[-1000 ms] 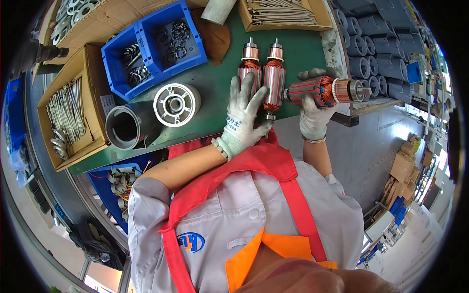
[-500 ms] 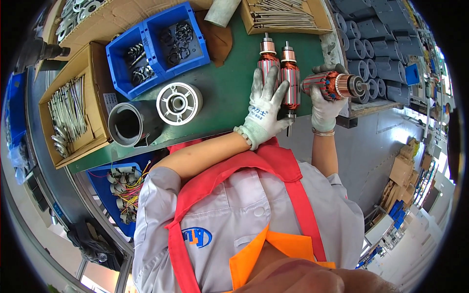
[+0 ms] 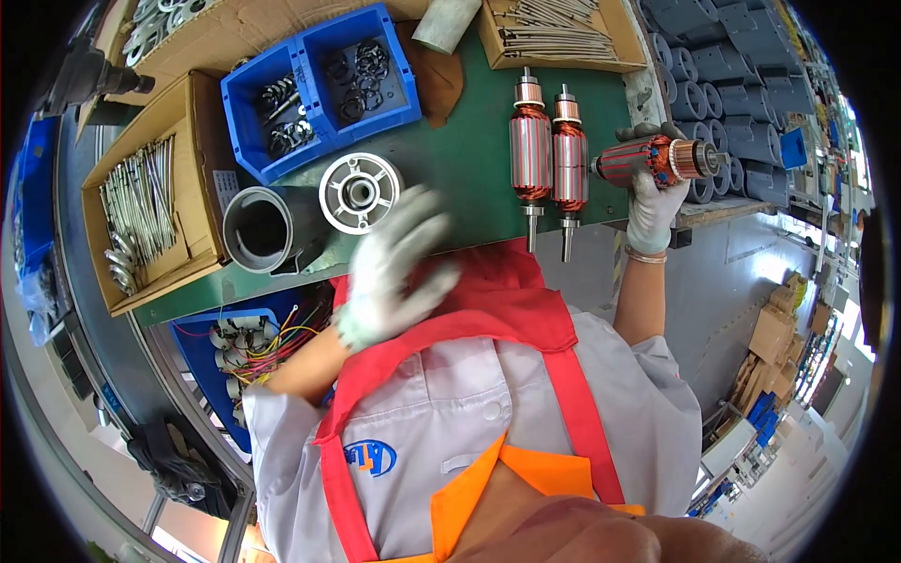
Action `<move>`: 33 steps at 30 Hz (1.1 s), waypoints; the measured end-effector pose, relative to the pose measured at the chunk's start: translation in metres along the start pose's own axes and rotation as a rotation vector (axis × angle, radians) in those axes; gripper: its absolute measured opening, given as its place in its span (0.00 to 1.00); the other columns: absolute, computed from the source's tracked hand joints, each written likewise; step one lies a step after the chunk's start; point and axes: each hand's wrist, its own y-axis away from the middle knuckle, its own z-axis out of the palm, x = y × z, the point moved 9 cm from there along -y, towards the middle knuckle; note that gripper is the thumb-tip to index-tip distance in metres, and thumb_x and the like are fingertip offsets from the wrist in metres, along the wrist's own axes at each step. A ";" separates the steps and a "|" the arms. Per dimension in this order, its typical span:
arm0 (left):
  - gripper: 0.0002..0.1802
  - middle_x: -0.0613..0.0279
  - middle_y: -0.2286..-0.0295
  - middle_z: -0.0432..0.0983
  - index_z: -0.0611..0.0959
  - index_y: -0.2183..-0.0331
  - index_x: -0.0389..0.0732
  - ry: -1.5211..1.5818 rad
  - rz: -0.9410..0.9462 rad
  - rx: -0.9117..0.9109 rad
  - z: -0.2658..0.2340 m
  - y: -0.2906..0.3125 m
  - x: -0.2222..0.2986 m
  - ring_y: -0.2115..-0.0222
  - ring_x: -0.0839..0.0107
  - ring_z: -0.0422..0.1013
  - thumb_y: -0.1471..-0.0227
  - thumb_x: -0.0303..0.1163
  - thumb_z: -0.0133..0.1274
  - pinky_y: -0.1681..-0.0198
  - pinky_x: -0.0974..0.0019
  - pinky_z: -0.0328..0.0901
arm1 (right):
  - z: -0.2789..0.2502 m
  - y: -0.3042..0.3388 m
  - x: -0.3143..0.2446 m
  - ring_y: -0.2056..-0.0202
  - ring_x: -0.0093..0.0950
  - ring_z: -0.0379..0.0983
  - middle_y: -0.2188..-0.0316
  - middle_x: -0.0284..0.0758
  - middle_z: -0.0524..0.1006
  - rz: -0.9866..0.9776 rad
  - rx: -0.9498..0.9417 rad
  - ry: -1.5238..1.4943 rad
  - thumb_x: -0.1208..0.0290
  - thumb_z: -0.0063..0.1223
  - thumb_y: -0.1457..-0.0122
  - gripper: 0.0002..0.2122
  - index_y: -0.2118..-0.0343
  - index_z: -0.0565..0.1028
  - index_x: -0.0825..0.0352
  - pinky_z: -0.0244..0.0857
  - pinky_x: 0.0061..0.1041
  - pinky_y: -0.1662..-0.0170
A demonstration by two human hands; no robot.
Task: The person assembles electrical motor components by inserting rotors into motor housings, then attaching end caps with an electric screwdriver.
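In my gloved right hand (image 3: 652,202) is a motor armature (image 3: 627,164), with copper windings and a commutator, held on its side at the bench's right edge. Two more armatures, a left one (image 3: 531,155) and a right one (image 3: 570,159), lie side by side on the green bench, their lower shafts jutting past its front edge. My gloved left hand (image 3: 394,272) is blurred, thumb and fingers apart with nothing seen in it. Its fingertips are close to a silver round end housing (image 3: 359,194). Beside that stands a grey cylindrical casing (image 3: 258,231).
A two-part blue bin (image 3: 324,141) holds small black rings and metal pieces. Cardboard boxes of long metal rods stand at left (image 3: 202,178) and at the back (image 3: 563,64). Grey cylindrical casings (image 3: 746,103) are stacked at right. Wired parts fill a blue bin (image 3: 192,357) below.
My left hand has left the two armatures and swept left toward the round end housing. My right hand keeps its hold on the third armature. The whole view has shifted slightly.
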 end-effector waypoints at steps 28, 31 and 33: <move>0.17 0.48 0.41 0.60 0.77 0.61 0.32 -0.458 -0.353 0.559 -0.133 0.083 -0.056 0.46 0.57 0.65 0.55 0.19 0.63 0.45 0.59 0.63 | -0.017 0.019 -0.004 0.48 0.32 0.70 0.47 0.45 0.71 -0.216 -0.037 -0.092 0.78 0.70 0.58 0.40 0.41 0.59 0.71 0.66 0.33 0.45; 0.17 0.49 0.41 0.59 0.78 0.60 0.32 -0.482 -0.379 0.536 -0.143 0.086 -0.060 0.44 0.55 0.62 0.55 0.20 0.63 0.42 0.58 0.59 | -0.019 0.013 -0.001 0.48 0.31 0.70 0.47 0.44 0.71 -0.060 -0.032 -0.152 0.76 0.74 0.62 0.43 0.41 0.60 0.71 0.66 0.32 0.45; 0.20 0.50 0.40 0.59 0.77 0.56 0.33 -0.556 -0.316 0.442 -0.137 0.073 -0.052 0.41 0.54 0.59 0.54 0.22 0.63 0.40 0.56 0.57 | -0.018 0.008 -0.001 0.49 0.30 0.70 0.47 0.43 0.71 -0.014 -0.040 -0.116 0.74 0.77 0.65 0.45 0.42 0.60 0.72 0.67 0.30 0.46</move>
